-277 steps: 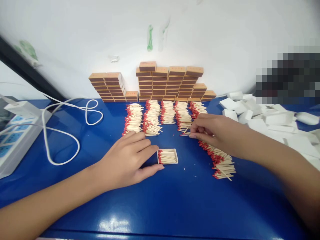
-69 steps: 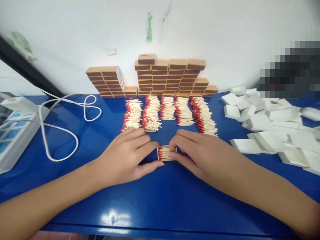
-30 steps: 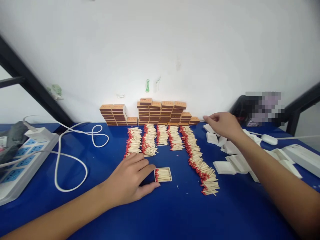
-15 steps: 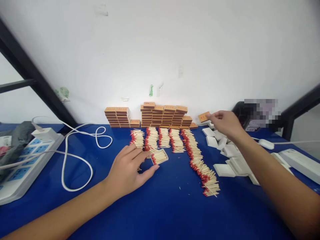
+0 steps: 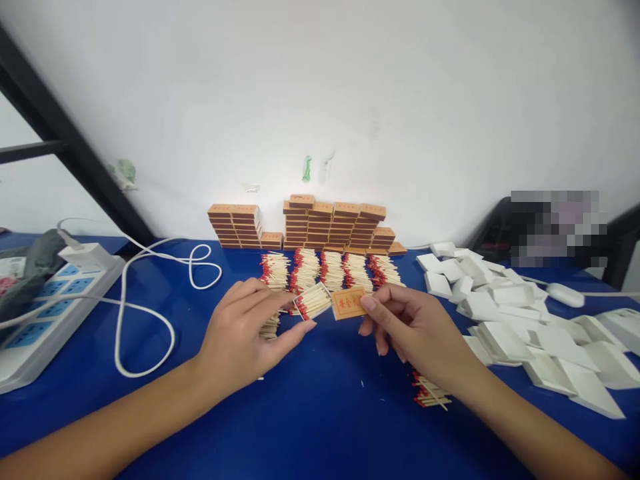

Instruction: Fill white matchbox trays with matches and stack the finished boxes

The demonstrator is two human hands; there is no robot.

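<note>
Between its thumb and fingers, my left hand (image 5: 250,327) pinches a white matchbox tray (image 5: 327,291) filled with red-tipped matches (image 5: 311,304). My right hand (image 5: 410,327) grips an orange matchbox sleeve (image 5: 349,303) by its right end, thumb on top. The sleeve's left end is right beside the tray's open right end; whether they touch I cannot tell. Behind both hands lie several rows of loose matches (image 5: 306,268). The longest row, at the right, is partly covered by my right hand, and its near end (image 5: 431,392) shows below the wrist.
Stacked matchboxes (image 5: 320,230) line the wall. White empty trays (image 5: 505,300) are heaped at the right, next to a white cable with an oval plug (image 5: 565,295). At the left are a power strip (image 5: 65,293) and a looped white cable (image 5: 173,327). A dark, partly blurred object (image 5: 493,230) stands at back right.
My right hand has brought the orange sleeve from the back right to the front of the rows, up to the tray. My left hand still holds the filled tray, nearly in place.
</note>
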